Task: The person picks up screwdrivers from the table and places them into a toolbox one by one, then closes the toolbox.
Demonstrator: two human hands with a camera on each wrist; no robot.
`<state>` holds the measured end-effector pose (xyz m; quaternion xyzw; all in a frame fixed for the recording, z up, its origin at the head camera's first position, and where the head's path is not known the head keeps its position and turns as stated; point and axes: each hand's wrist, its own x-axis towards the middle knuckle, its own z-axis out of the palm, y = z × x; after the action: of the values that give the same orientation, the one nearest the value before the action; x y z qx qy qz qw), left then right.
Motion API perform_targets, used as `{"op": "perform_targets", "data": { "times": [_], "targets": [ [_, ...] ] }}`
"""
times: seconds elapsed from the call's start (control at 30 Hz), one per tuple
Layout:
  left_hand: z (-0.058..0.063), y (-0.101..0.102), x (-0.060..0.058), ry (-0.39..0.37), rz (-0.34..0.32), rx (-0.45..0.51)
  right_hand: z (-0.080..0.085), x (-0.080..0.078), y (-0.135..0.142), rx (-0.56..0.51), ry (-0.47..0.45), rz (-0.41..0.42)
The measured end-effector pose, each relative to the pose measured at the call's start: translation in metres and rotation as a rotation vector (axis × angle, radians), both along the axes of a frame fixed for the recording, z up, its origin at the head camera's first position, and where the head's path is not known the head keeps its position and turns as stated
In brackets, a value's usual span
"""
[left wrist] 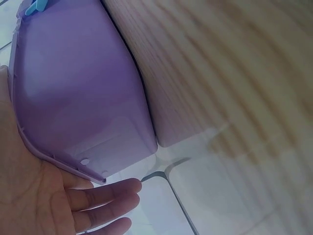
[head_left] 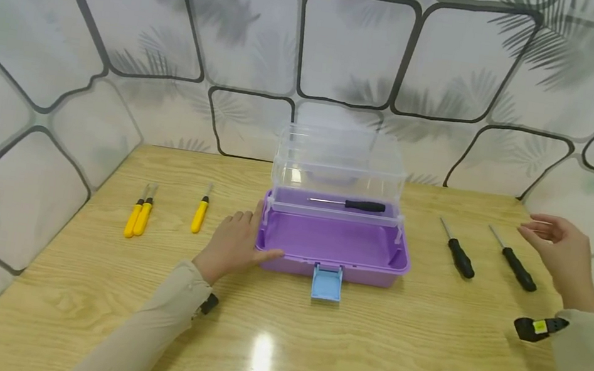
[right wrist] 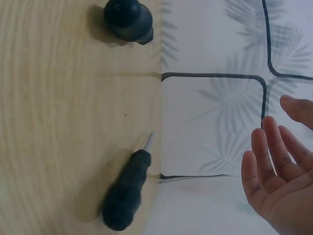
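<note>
A purple toolbox (head_left: pixel 286 265) stands on the table with its clear lid (head_left: pixel 342 147) raised and its blue latch (head_left: pixel 326 286) hanging down in front. In its raised clear tray lies a black-handled screwdriver (head_left: pixel 365 206). My left hand (head_left: pixel 231 245) rests against the toolbox's left front corner, thumb at the front rim; in the left wrist view its fingers (left wrist: pixel 105 198) extend past the purple wall. My right hand (head_left: pixel 563 255) hovers at the right, fingers loosely bent and holding nothing. Nearest to it lies a black-handled screwdriver (head_left: pixel 519 269), with another black screwdriver (head_left: pixel 460 259) to its left.
Left of the toolbox lie two yellow-handled screwdrivers (head_left: pixel 143 219) side by side and a single yellow-handled screwdriver (head_left: pixel 200 214). The wooden table (head_left: pixel 364 360) meets a patterned backdrop (head_left: pixel 261 35) behind and at both sides.
</note>
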<state>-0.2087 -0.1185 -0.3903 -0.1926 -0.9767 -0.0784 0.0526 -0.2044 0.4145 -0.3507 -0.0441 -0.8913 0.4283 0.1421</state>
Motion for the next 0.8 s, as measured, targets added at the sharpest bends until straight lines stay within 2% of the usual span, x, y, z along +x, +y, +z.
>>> {"op": "perform_targets", "data": {
  "times": [0.3, 0.43, 0.6, 0.8],
  "targets": [
    [0.000, 0.000, -0.001, -0.013, 0.011, -0.004, -0.020, 0.003, 0.017, -0.088, -0.060, -0.011],
    [-0.001, 0.000, -0.001, -0.013, 0.011, 0.000, -0.027, 0.004, 0.024, -0.079, -0.082, -0.010],
    [-0.002, 0.000, -0.002, -0.013, 0.005, 0.001, -0.035, 0.005, 0.031, -0.009, -0.127, -0.022],
    [-0.002, -0.001, -0.002, -0.011, 0.005, 0.007, -0.043, 0.006, 0.037, -0.067, -0.148, -0.001]
  ]
}}
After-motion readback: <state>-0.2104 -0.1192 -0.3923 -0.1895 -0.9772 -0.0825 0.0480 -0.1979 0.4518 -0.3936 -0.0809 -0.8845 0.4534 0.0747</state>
